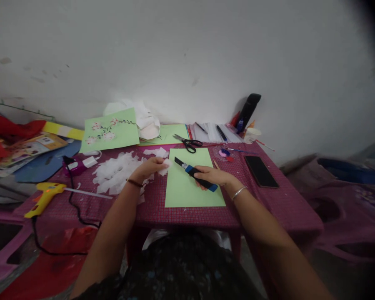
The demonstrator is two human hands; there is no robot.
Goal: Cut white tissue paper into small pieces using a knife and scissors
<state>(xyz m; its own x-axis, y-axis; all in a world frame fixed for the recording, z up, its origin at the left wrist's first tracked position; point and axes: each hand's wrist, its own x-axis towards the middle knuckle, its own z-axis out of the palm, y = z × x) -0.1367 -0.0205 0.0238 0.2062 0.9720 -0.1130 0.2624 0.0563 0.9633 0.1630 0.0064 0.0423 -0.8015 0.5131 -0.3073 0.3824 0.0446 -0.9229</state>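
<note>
My right hand [213,175] is closed round a blue and black utility knife [201,177], its blade pointing up and left. Beneath the knife lies a light green sheet of paper [187,193]. My left hand [151,166] pinches a small piece of white tissue paper [165,167] at the sheet's left edge, close to the blade tip but seemingly apart from it. A heap of torn white tissue pieces [115,171] spreads to the left of that hand. Black-handled scissors [189,143] rest just past the top of the sheet, blades partly spread.
At left lie a yellow glue gun [45,198] with its cord and a purple plug adapter [76,166]. A green card with painted blossoms [111,130] leans at the back. A black phone [261,171] lies right; pens [221,132] rest on clear plastic sleeves [211,132].
</note>
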